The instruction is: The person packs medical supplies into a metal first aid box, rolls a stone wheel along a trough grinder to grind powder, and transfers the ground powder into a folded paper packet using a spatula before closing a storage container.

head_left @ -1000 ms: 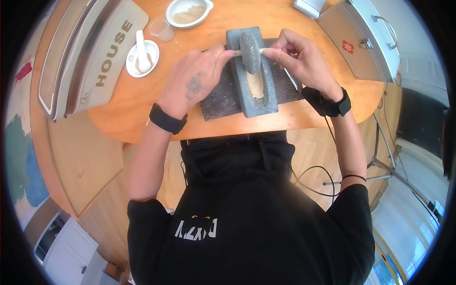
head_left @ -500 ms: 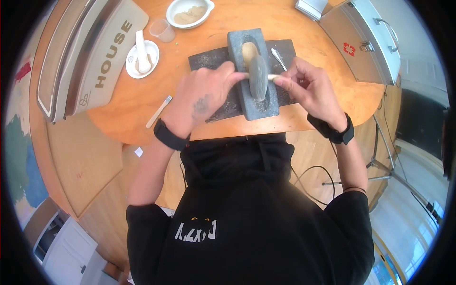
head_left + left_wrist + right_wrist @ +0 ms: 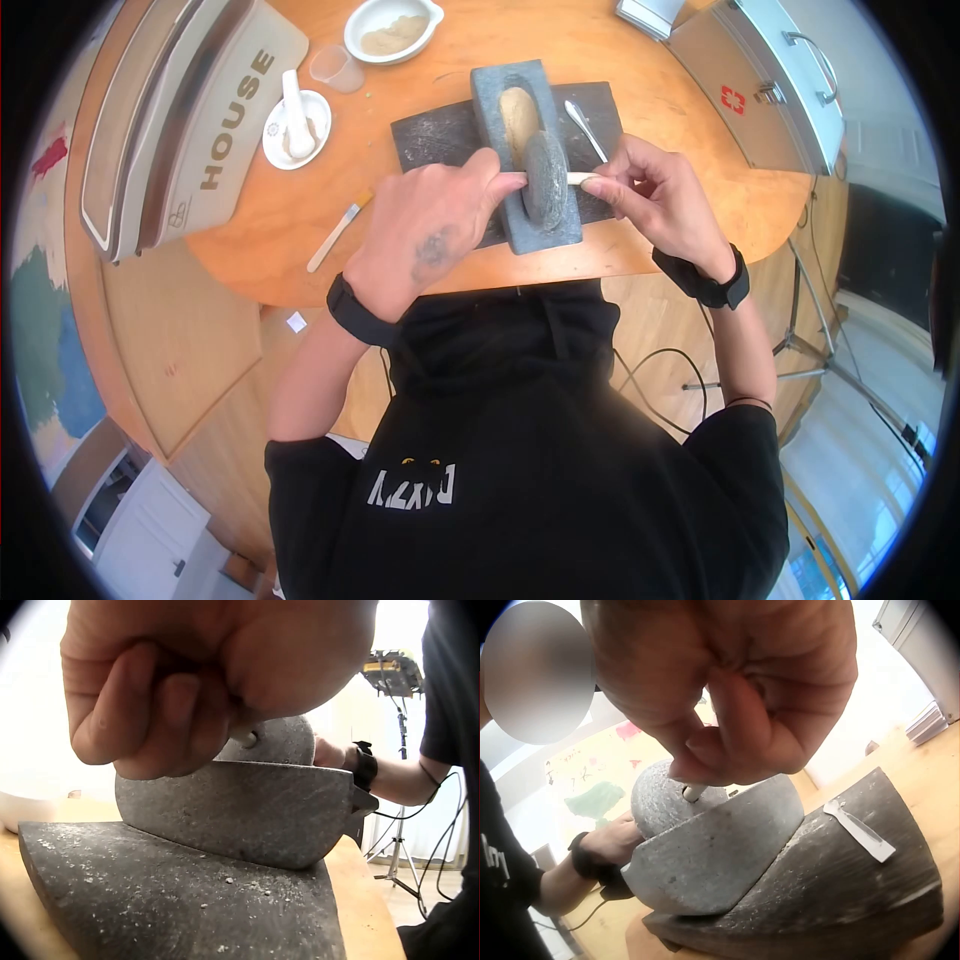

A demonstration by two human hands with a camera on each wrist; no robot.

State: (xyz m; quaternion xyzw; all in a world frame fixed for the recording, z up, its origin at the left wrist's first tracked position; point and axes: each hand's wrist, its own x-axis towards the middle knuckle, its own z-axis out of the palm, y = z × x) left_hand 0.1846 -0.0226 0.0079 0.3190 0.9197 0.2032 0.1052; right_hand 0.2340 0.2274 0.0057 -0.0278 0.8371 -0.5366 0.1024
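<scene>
A grey stone grinding wheel (image 3: 546, 185) stands on edge in the near half of a boat-shaped stone trough (image 3: 545, 240). Pale tan powder (image 3: 517, 115) lies in the hollow beyond it. Through the wheel's centre runs a light wooden axle (image 3: 578, 179). My left hand (image 3: 430, 210) grips its left end, fingers curled under in the left wrist view. On the other side, my right hand (image 3: 665, 195) pinches the right end between thumb and fingers. Beneath the trough is a dark slab (image 3: 430, 130), sprinkled with crumbs in the left wrist view (image 3: 225, 900).
A slim metal tool (image 3: 583, 130) lies on the slab's right side. To the left are a wooden-handled tool (image 3: 335, 238), a white mortar (image 3: 275, 150) with pestle (image 3: 296, 110), a plastic cup (image 3: 337, 68) and a powder bowl (image 3: 433, 22). A metal case (image 3: 745, 90) stands right.
Both hands have drawn the wheel from the trough's far part toward the body, uncovering powder at the far end. Over the last half second it has come only slightly nearer.
</scene>
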